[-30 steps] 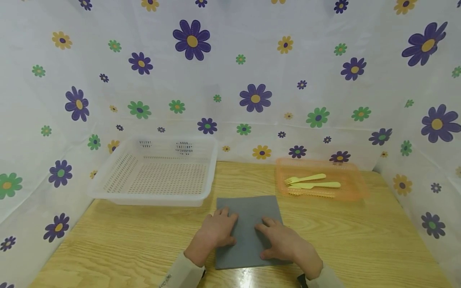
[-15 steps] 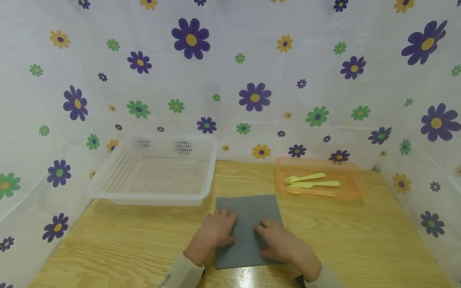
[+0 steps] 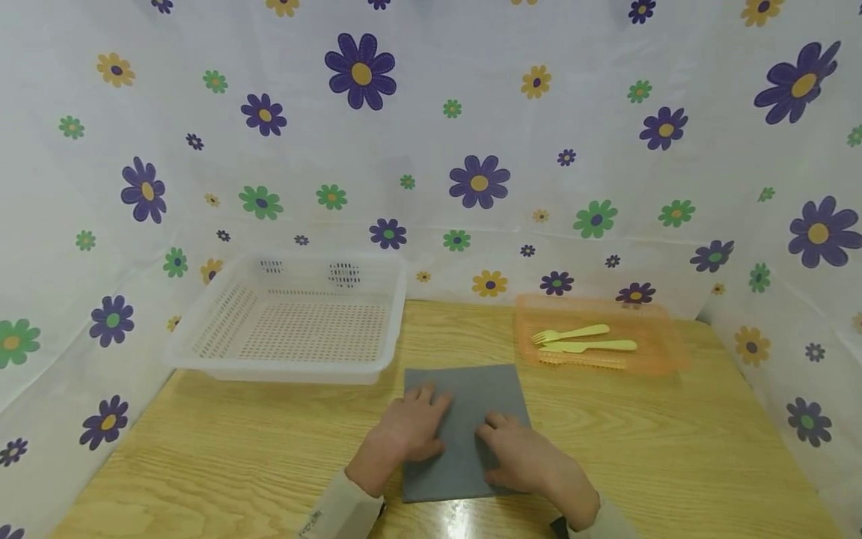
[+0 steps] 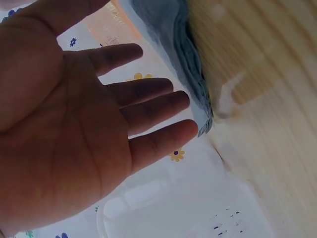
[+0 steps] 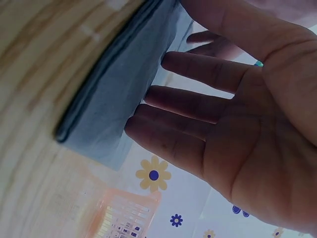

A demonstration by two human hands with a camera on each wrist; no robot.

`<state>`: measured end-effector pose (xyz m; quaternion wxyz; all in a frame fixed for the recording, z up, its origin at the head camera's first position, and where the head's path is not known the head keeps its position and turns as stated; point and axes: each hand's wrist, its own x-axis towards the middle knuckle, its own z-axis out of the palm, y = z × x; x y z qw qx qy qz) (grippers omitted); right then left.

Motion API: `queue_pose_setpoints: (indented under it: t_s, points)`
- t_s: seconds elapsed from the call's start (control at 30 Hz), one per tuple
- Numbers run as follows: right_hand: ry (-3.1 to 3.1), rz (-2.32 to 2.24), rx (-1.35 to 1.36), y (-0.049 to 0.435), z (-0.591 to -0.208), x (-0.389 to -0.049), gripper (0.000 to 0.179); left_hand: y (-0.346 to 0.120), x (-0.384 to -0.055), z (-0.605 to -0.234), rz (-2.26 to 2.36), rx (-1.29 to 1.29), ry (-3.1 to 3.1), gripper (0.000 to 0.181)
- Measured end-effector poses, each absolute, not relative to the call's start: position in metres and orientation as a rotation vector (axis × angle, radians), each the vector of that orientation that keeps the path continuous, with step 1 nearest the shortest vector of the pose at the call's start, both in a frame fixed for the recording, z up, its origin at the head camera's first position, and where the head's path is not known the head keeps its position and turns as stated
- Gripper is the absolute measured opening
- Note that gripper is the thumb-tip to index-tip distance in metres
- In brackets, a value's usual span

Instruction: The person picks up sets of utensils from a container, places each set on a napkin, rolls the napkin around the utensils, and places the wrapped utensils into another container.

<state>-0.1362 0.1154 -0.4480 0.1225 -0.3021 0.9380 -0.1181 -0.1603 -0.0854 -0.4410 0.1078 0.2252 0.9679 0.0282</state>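
Observation:
A grey-blue folded cloth (image 3: 465, 442) lies flat on the table, close to a square in shape. Its stacked layers show along the edge in both wrist views. On its left half rests my left hand (image 3: 412, 425), fingers extended and spread, fingertips at the cloth (image 4: 176, 44) in the left wrist view. My right hand (image 3: 521, 451) rests over the right side of the cloth. In the right wrist view its straight fingers (image 5: 168, 141) touch the upper surface. Neither hand curls round anything.
A white perforated basket (image 3: 289, 367) stands at the back left of the wooden table (image 3: 640, 449). At the back right, an orange basket (image 3: 656, 359) holds a yellow fork (image 3: 579, 332) and a yellow knife (image 3: 599, 346). A flowered sheet (image 3: 417, 127) surrounds the table's back and sides.
My left hand has slid slightly to the right on the cloth. The right hand stays almost in place, and the cloth and baskets have not moved.

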Motion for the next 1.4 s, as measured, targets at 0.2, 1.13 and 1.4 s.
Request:
queue_pose_setpoints:
  t_s: [0.2,1.13,1.4]
  points:
    - [2.725,-0.353,-0.858,0.1151,-0.4486,-0.1364,0.055,-0.0832,-0.1623,-0.4431,0.076,0.661,2.780,0.069]
    - [2.723,-0.351,-0.871,0.1134,-0.4496,-0.1346,0.064,-0.0835,-0.1661,-0.4458,0.169,0.716,2.736,0.058]
    - [2.716,-0.350,-0.854,0.1131,-0.4490,-0.1349,0.065,-0.0829,-0.1659,-0.4460,0.214,0.708,2.723,0.057]
